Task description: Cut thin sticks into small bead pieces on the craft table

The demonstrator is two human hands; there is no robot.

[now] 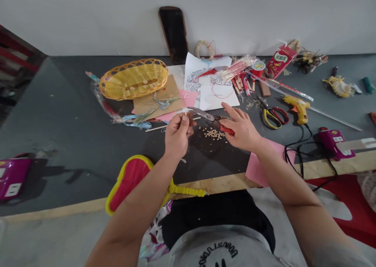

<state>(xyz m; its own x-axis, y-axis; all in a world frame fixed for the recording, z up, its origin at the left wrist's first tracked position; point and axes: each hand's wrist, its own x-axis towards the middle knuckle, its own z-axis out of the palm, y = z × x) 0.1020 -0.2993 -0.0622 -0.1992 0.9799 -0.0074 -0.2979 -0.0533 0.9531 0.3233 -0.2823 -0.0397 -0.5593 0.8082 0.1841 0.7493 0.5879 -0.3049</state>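
Observation:
My left hand is closed in a pinch, with the tip of a small pale stick showing above the thumb; the rest is hidden by the fingers. My right hand grips a pair of pliers by the red handles, its index finger stretched forward. The metal jaws point left, close to the stick tip. Below the pliers lies a scatter of tiny pale cut pieces. Another thin pale stick lies on the table behind my left hand.
A yellow woven basket stands at the back left, a phone leans on the wall. Rightward lie scissors, a yellow glue gun with black cable, and a purple box. A red-and-yellow paddle shape lies under my left forearm.

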